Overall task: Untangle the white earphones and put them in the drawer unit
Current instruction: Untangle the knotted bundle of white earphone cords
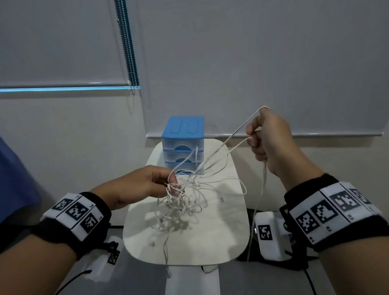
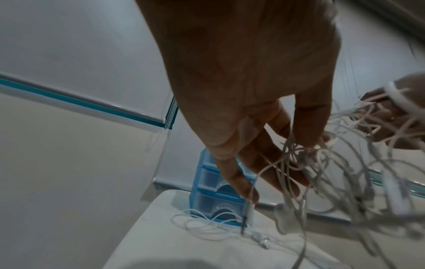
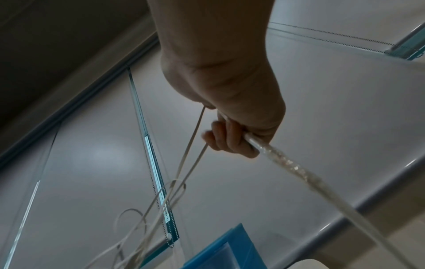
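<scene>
A tangle of white earphones (image 1: 182,201) hangs above the small white table (image 1: 226,241), held between my two hands. My left hand (image 1: 144,185) pinches the knotted bundle (image 2: 322,154) at thumb and fingertips. My right hand (image 1: 266,139) is raised to the right, fist curled round a cable loop (image 3: 195,131) pulled taut from the tangle; one end trails down past the wrist. The blue drawer unit (image 1: 183,141) stands at the table's far edge with its clear drawers closed (image 2: 218,202). Another white earphone cable (image 2: 207,223) lies on the table at its foot.
Roller blinds with a bead chain (image 1: 130,49) cover the wall behind. White marker boxes (image 1: 268,235) and black cables sit on the floor beside the table. A blue garment (image 1: 7,177) shows at the left edge.
</scene>
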A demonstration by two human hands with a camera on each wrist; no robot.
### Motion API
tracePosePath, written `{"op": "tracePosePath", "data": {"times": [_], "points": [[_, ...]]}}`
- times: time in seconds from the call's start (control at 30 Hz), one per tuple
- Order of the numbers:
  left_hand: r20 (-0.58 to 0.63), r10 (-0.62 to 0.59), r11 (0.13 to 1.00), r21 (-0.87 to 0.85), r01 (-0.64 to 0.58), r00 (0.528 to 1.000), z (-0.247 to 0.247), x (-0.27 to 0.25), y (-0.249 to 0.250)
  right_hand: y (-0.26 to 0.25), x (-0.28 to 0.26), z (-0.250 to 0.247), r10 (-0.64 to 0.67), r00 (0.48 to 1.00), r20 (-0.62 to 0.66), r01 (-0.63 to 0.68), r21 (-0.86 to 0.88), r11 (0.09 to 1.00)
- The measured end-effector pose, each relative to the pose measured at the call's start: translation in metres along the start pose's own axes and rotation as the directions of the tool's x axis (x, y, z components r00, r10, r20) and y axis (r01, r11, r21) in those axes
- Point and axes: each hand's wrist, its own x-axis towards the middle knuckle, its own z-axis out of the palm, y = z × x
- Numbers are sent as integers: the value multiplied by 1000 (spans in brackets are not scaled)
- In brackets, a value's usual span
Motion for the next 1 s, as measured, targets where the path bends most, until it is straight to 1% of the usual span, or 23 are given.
{"op": "tracePosePath", "data": {"times": [0.07, 0.13, 0.2, 0.27, 0.37, 0.4, 0.47, 0.53, 0.63, 0.73, 0.8, 0.87, 0.93, 1.0], "points": [[-65, -6, 995, -101, 0, 998, 0, 2, 7, -3, 1, -4, 5, 1000, -20, -3, 66, 998], [-116, -1, 984, -177, -19, 993, -1, 5, 14, -6, 1, -7, -12, 999, -37, 15, 90, 996], [-148, 7, 982, -188, -36, 989, -3, 7, 19, -8, 0, -11, -40, 997, -61, 46, 109, 993], [-191, 4, 980, -195, -42, 982, -4, 9, 21, -11, -2, -12, -64, 996, -54, 72, 159, 985], [-230, 14, 979, -197, -61, 973, -3, 10, 20, -18, -9, -15, -51, 999, -5, 50, 312, 949], [-240, 13, 978, -200, -63, 971, -2, 11, 19, -19, -12, -16, -40, 999, 20, 30, 374, 927], [-255, 12, 979, -193, -63, 967, 0, 10, 17, -22, -19, -20, -36, 995, 92, -8, 434, 901], [-262, 5, 984, -168, -50, 965, 1, 10, 14, -23, -23, -22, -81, 982, 172, -7, 458, 889], [-270, -14, 989, -145, -26, 963, 2, 9, 12, -26, -26, -22, -215, 947, 240, 72, 491, 868], [-254, -49, 992, -124, 18, 966, 3, 9, 11, -30, -31, -19, -302, 919, 255, 149, 485, 862], [-261, -91, 995, -64, 77, 961, 2, 12, 9, -34, -33, -16, -348, 897, 274, 181, 490, 853], [-297, -160, 986, -3, 166, 941, 0, 18, 8, -36, -35, -12, -385, 870, 307, 198, 498, 845], [-344, -223, 969, 23, 246, 912, -5, 23, 9, -38, -36, -7, -417, 845, 335, 211, 508, 835], [-381, -246, 962, 21, 274, 891, -9, 26, 14, -40, -37, -3, -451, 822, 349, 235, 514, 825]]}}
